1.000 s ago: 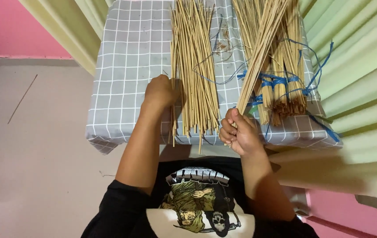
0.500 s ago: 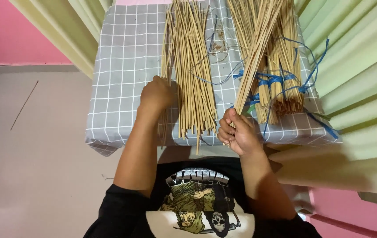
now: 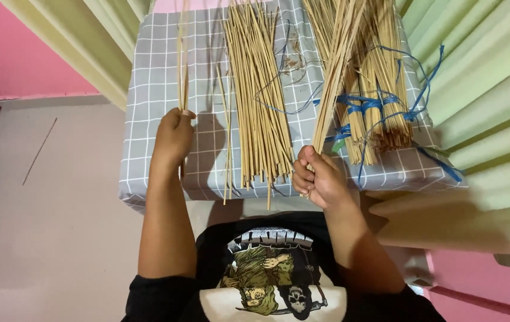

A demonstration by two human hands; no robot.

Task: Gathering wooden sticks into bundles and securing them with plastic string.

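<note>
No packages, labels, signs or screens in view.
</note>
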